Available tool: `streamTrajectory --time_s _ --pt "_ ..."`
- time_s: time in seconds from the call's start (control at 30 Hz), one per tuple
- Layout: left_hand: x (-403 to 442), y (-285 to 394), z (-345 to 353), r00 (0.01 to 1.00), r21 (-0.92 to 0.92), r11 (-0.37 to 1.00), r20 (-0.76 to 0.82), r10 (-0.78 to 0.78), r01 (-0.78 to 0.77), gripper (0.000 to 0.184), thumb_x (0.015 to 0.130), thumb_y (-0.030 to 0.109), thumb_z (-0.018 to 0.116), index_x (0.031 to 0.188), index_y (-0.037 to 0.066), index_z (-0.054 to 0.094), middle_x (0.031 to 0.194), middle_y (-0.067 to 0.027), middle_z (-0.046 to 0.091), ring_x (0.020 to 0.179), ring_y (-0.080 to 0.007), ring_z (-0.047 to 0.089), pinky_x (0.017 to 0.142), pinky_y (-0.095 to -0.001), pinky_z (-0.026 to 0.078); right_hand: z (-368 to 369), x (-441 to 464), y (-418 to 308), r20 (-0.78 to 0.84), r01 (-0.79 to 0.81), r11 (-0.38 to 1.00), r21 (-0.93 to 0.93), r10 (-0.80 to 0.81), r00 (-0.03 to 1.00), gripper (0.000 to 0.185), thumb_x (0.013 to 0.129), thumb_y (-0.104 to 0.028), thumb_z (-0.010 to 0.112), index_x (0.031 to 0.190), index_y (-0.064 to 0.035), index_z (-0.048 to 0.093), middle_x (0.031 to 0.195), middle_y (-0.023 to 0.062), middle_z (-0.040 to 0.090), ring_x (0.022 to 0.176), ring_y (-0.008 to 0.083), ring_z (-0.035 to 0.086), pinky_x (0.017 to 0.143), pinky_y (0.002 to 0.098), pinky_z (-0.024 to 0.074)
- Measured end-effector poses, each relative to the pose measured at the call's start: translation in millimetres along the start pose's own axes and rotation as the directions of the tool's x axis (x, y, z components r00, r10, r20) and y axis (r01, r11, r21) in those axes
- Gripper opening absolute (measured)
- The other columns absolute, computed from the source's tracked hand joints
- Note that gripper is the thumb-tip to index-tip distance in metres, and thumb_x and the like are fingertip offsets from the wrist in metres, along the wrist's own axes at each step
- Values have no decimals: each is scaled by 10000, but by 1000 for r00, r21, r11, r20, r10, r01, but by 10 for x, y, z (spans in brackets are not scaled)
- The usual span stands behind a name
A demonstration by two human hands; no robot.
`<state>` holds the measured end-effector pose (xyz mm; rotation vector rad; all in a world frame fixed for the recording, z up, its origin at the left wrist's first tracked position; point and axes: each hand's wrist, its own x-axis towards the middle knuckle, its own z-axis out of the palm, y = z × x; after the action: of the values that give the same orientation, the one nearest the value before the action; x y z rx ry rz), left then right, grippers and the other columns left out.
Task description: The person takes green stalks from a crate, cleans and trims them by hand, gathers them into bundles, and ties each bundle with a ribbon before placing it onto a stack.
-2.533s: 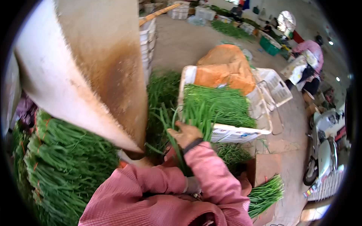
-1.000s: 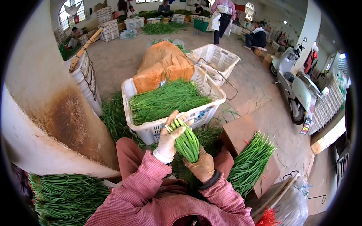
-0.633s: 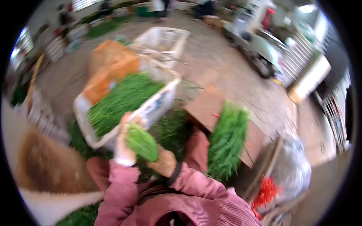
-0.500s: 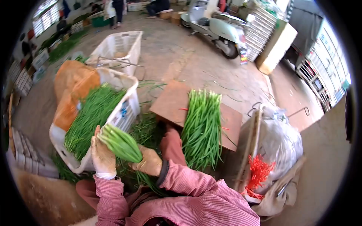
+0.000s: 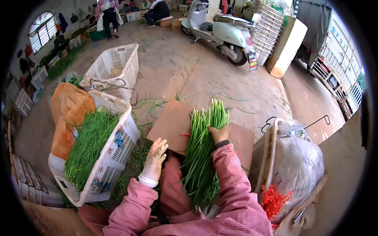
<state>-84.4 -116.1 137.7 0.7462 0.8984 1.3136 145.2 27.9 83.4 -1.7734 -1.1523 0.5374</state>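
Observation:
A brown board [image 5: 167,124] lies across in front of my knees, bearing a pile of garlic chives [image 5: 201,143], pale stem ends pointing away from me and green leaves hanging over the near edge. My gloved right hand [image 5: 219,135] is closed around a bunch of chives [image 5: 217,112] at the pile's right side, near the stems. Left of the board, my gloved left hand [image 5: 154,157] is raised with fingers stretched and nothing in it. A red tie [image 5: 186,134] shows at the pile's left edge.
At left stands a white crate [image 5: 118,157] of chives [image 5: 92,141] with an orange cloth [image 5: 67,114]; another crate [image 5: 128,65] sits behind. At right, a plastic bag [image 5: 301,161] and red ties [image 5: 274,200] are by a container. A scooter [image 5: 232,35] and people are farther off.
My right hand has carried the bunch from beside the left crate to the pile on the board. My left hand has let go of the stem ends and moved right.

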Motion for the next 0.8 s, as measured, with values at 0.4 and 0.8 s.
streamTrajectory --time_s 0.4,0.8 --pt "1708 -1138 566 960 660 699 -148 -237 275 1097 615 552 652 1338 -4 42 1379 -209 118 1286 -280 120 1039 -353 121 157 113 496 -178 566 796 -213 -601 779 737 712 -148 647 1283 39 219 1269 248 329 1156 381 344 968 380 292" --pt "1578 -1869 959 977 904 423 -143 156 65 968 717 669 404 1286 -78 172 1293 -251 270 1187 -368 267 964 -473 223 211 -17 903 249 -138 986 92 111 962 372 883 -174 413 1168 59 368 953 225 555 851 290 556 720 341 441"
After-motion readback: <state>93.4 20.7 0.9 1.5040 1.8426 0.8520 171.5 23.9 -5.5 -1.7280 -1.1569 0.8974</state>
